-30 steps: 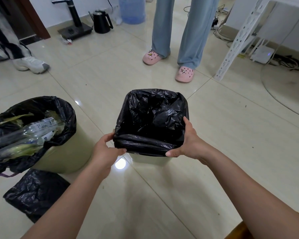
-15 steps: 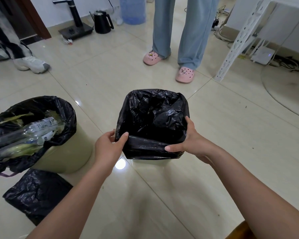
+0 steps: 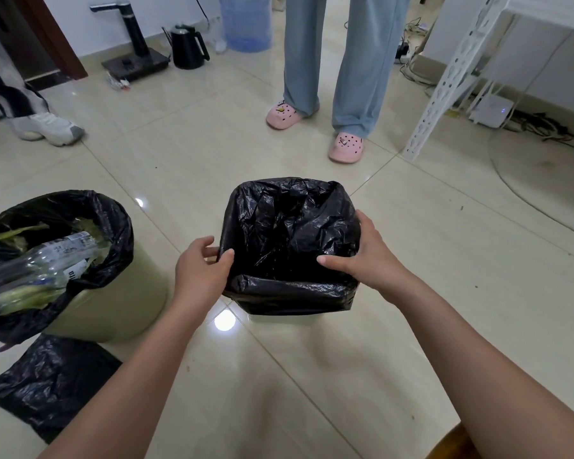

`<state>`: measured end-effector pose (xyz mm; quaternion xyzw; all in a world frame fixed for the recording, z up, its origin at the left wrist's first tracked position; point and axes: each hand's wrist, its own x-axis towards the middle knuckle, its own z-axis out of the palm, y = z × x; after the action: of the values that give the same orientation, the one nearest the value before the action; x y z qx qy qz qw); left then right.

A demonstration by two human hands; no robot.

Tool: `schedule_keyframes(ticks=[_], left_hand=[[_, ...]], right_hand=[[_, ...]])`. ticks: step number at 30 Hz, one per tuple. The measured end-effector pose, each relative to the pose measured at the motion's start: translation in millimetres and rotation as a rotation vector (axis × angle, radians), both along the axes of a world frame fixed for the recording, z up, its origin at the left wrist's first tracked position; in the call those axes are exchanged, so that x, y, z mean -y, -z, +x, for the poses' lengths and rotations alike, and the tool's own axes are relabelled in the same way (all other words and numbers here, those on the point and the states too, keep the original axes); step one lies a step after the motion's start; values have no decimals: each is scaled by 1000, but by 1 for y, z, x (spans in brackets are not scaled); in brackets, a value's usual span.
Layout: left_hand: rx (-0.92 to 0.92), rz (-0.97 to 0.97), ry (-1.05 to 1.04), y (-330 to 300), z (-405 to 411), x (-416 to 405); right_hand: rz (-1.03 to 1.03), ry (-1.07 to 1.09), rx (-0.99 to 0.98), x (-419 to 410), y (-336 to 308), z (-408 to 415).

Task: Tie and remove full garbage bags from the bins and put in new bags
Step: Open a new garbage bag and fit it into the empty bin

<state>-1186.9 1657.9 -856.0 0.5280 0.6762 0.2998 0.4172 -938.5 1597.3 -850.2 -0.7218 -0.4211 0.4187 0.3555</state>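
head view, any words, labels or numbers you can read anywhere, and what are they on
Bottle label, in the full bin: dark print, partly hidden and too blurred to read.
Pink clogs: small charms, no legible text.
Router: a blue light, no readable text.
Nothing else carries text.

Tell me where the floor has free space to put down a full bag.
Bare tiles lie right of the lined bin, before the white rack. It is crowded on the left: full bin, flat black bag. Ahead, pink slippers stand close.
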Motion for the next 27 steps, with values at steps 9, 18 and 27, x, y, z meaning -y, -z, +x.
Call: schedule_keyframes(ticks=[9, 18, 27], left_hand=[[-86, -245, 120, 5, 3, 8], [-116, -93, 104, -6, 13, -6], [201, -196, 29, 8, 28, -24]], right_hand=[[-184, -46, -192, 9, 12, 11], [-184, 27, -107, -11, -2, 35], [-56, 119, -305, -47, 20, 29]])
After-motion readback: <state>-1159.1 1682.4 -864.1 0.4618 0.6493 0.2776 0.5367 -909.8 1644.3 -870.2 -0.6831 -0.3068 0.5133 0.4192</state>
